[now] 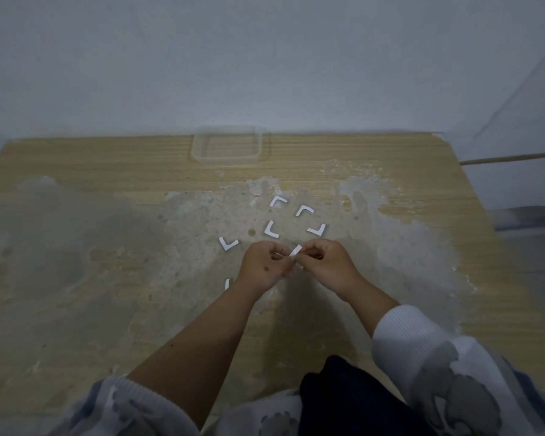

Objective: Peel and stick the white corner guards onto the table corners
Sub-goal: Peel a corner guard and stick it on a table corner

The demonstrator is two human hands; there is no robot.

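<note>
White corner guards [272,228] (perhaps paper-backed)

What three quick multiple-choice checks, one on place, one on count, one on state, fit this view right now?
1. Where is the clear tub?
A. At the table's far edge
B. Beside the left elbow
C. Under the hands

2. How many guards lie in full view beyond the hands?
A. Two
B. Five
C. Nine

3. What are the hands doing?
A. Resting flat
B. Both pinching one guard
C. Lifting the tub

Key: 1 A, it sits against the wall; 2 B, five L shapes show, a further piece peeks out by the left wrist; 3 B, left hand and right hand meet on it.
</note>
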